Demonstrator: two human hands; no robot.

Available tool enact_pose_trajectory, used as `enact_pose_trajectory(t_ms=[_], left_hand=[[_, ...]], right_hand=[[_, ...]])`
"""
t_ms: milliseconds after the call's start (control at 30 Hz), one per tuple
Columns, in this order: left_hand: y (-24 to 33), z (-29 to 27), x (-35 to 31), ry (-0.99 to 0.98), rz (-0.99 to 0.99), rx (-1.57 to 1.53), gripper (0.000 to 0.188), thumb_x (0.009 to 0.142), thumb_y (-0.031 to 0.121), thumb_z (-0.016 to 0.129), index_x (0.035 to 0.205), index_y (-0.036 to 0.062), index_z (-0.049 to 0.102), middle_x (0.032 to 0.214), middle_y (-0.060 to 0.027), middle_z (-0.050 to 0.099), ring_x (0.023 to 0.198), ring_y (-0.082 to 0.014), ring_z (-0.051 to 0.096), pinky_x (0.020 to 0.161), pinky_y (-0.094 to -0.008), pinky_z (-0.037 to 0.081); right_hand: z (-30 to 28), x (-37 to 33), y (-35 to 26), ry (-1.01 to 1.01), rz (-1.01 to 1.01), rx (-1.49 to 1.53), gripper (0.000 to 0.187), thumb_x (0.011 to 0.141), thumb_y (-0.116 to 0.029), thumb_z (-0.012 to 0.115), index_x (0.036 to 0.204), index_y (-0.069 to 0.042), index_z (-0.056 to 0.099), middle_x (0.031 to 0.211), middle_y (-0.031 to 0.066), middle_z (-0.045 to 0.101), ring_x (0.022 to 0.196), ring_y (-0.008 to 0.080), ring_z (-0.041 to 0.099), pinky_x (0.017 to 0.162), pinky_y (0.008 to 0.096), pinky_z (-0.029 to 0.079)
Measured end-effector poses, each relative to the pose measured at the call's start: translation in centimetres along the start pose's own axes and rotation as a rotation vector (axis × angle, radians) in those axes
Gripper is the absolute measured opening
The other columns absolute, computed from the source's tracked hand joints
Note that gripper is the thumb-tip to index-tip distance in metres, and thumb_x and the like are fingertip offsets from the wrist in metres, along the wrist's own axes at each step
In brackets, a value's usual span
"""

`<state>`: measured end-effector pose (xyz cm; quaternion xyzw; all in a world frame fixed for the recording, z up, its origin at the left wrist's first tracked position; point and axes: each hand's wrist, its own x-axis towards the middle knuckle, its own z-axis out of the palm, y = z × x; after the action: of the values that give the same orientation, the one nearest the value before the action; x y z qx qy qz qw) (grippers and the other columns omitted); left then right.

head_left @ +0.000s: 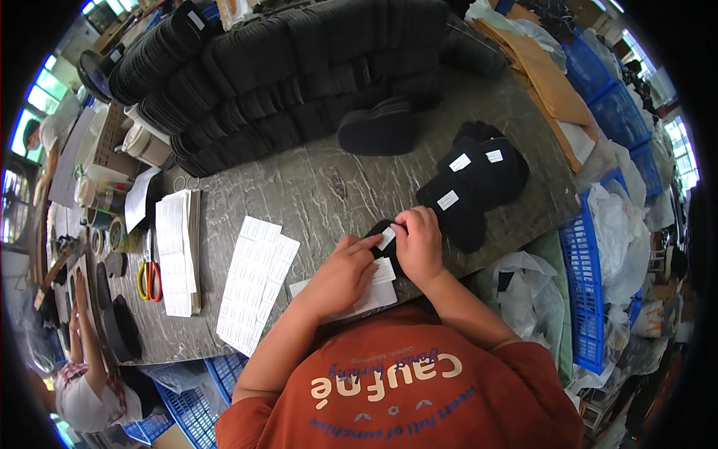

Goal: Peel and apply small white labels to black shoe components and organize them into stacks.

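Right in front of me lies a black insole [383,226] with a small white label [386,239] on it. My right hand [419,241] pinches at the label's right edge, fingers closed. From the other side my left hand [350,271] lays its index fingertip on the label. Its remaining fingers are curled; what they hold, if anything, is hidden. Beside them a white label sheet [383,270] shows, above more white sheets [380,298] near my body. Labelled black insoles [470,179] overlap to the right of my hands.
Tall rows of stacked black insoles [299,82] line the table's back, with a smaller pile [378,129] before them. Label sheets [258,280], a paper stack [176,254] and scissors [149,278] lie left. Blue crates [585,292] flank the right edge. Another person [90,389] works far left.
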<state>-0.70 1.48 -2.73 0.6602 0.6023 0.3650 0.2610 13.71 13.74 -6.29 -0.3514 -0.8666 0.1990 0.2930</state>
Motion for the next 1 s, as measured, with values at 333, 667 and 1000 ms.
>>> enact_pose_trajectory(t_ms=[333,667,1000], left_hand=[[-1.3,-1.4,-1.8,0.278,-0.426,-0.211,0.023,0.09,0.016,0.065,0.076,-0.0013,0.06,0.062,-0.0102,0.056,0.055,-0.0169,0.051,0.053,-0.0317,0.042],[-0.1,-0.5,-1.2,0.33,-0.404,-0.225,0.024,0.089,0.014,0.066,0.072,-0.0001,0.058,0.061,-0.0109,0.055,0.054,-0.0165,0.049,0.052,-0.032,0.041],[-1.1,-1.3,-2.3,0.25,-0.504,-0.07,0.025,0.092,0.016,0.062,0.077,-0.004,0.062,0.062,-0.0096,0.055,0.058,-0.0127,0.048,0.054,-0.0311,0.042]], right_hand=[[-5.3,2.5,2.6,0.193,0.019,-0.304,0.023,0.081,-0.007,0.066,0.102,-0.007,0.056,0.098,0.0126,0.059,0.093,0.0338,0.056,0.08,0.0435,0.045],[-3.7,1.2,-2.5,-0.261,0.064,0.503,0.018,0.083,-0.009,0.068,0.098,-0.002,0.06,0.096,0.0141,0.059,0.089,0.0298,0.059,0.074,0.0387,0.049],[-5.5,2.6,0.3,-0.1,0.229,0.611,0.01,0.083,0.003,0.064,0.089,-0.001,0.056,0.086,0.0071,0.055,0.07,0.015,0.055,0.063,0.0268,0.046]])
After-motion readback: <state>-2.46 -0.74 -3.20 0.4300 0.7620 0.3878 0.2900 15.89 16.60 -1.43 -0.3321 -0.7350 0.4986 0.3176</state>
